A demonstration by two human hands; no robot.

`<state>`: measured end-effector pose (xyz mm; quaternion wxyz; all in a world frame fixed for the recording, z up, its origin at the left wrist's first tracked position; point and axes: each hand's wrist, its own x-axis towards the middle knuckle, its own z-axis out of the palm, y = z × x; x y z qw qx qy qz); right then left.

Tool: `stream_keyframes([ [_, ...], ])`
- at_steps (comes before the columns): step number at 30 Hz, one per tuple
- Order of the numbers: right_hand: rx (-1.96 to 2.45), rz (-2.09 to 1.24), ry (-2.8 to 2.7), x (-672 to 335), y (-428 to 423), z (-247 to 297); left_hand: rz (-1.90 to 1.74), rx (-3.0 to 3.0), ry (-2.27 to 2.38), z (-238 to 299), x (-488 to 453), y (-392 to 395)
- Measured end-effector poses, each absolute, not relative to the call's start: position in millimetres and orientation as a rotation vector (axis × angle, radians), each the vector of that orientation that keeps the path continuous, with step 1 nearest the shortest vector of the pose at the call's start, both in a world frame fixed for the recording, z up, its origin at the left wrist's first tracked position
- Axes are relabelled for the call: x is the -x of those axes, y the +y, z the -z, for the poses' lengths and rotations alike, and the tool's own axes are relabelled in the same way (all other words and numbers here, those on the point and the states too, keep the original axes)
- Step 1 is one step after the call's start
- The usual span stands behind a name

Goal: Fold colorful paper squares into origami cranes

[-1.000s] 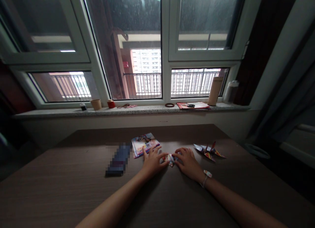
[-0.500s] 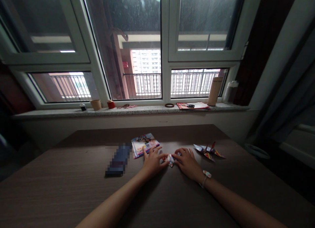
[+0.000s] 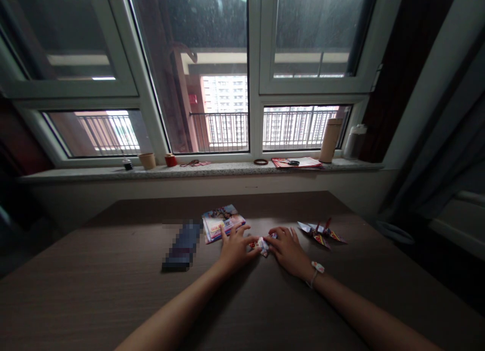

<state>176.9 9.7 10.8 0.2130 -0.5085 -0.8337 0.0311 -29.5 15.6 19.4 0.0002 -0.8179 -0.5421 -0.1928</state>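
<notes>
Between my hands a small folded piece of colourful printed paper (image 3: 264,246) lies on the dark wooden table (image 3: 242,310). My left hand (image 3: 234,249) presses its left side with thumb and fingers, and some of its fingertips reach the edge of a stack of printed paper sheets (image 3: 214,230). On the other side, the thumb and index finger of my right hand (image 3: 291,251) pinch the folded paper, covering part of it. A bracelet (image 3: 317,267) circles my right wrist. Folded paper cranes (image 3: 320,235) rest to the right of my right hand.
A dark, pixelated oblong object (image 3: 182,247) lies left of the paper stack. Along the windowsill (image 3: 227,170) stand a paper cup (image 3: 147,161), a red spool (image 3: 171,160), a tan bottle (image 3: 330,141), a clear bottle (image 3: 355,143) and scissors (image 3: 293,162) on red papers.
The folded paper has turned very slightly under my fingers, its near tip moving a little to the right. Both hands stay almost in place.
</notes>
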Motion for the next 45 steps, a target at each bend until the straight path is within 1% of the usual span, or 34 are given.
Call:
stream_keyframes([
  [8, 1.412, -0.127, -2.33, -177.9, 10.6, -9.6, 0.651, 2.576, -1.705, -20.0, 29.3, 16.5],
  [17, 1.415, -0.101, -2.327, -177.1, 9.3, -10.1, 0.589, 2.575, -1.689, -16.8, 29.1, 18.8],
  [28, 1.372, -0.173, -2.19, -178.8, 7.1, -13.1, 0.542, 2.553, -1.714, -18.0, 30.3, 19.2],
  [33, 1.376, -0.136, -2.114, -179.2, 6.9, -12.9, 0.51, 2.56, -1.739, -18.6, 30.6, 19.8],
  [45, 1.429, -0.051, -2.13, -177.0, 6.0, -10.6, 0.513, 2.538, -1.718, -16.7, 30.9, 18.8],
])
